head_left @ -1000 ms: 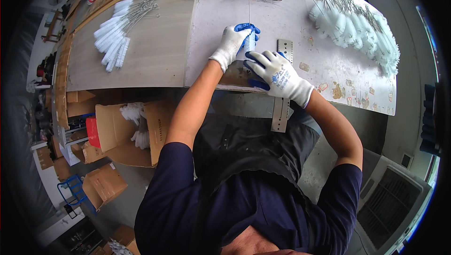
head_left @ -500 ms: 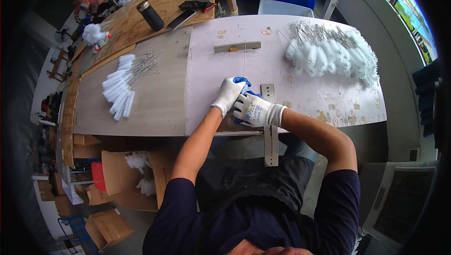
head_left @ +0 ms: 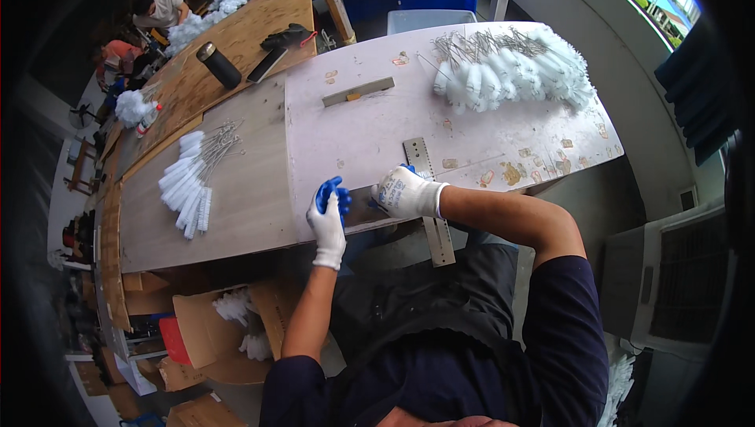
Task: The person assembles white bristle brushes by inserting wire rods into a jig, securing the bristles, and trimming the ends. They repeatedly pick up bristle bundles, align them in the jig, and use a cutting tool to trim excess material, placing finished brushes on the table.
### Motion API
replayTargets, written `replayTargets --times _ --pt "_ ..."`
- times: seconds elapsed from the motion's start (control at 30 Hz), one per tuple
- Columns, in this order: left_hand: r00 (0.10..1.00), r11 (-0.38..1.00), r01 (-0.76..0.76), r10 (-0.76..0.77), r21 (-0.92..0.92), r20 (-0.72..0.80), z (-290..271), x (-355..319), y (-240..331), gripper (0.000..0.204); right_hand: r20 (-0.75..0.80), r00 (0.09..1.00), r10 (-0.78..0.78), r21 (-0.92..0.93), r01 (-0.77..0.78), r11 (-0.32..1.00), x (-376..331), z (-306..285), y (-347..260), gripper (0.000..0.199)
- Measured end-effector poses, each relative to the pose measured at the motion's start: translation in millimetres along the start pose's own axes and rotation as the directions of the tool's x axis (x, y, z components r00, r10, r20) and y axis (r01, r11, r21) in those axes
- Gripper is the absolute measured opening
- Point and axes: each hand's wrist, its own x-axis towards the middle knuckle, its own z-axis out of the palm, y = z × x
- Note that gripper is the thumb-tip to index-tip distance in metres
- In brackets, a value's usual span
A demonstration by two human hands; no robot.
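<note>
Our hands have come apart since half a second ago, and the brush's wire, which then pointed away from us, now runs off to the right. We have the brush (head_left: 425,176) at our right hand (head_left: 405,192), whose fingers look curled around its bristle end, though we cannot see the pinch itself. Its long axis slants right and slightly away from us, across the slotted metal bar (head_left: 418,157) and above the table (head_left: 354,132). Our left hand (head_left: 328,213) is farther from it, off to the left, fingers loosely bent and pinching nothing we can see. Beyond the brush lies the big brush pile (head_left: 515,73); well left lies the smaller bundle (head_left: 187,183).
</note>
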Motion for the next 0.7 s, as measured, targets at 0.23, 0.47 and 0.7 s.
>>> replayTargets --times 0.23,0.47,0.7 --pt "0.972 0.99 0.143 -0.136 -0.02 0.189 -13 -84 -38 0.022 0.165 0.958 0.233 0.006 -0.237 0.971 -2 -28 -37 0.023" --pt "0.667 0.5 0.673 -0.091 -0.545 0.739 41 -86 -122 0.039 0.097 0.858 0.505 0.165 -0.514 0.842 6 -22 -64 0.026" --pt "0.681 0.497 0.577 0.145 -0.648 0.718 52 -91 -105 0.026 0.085 0.76 0.644 0.321 -0.633 0.704 6 -10 -72 0.035"
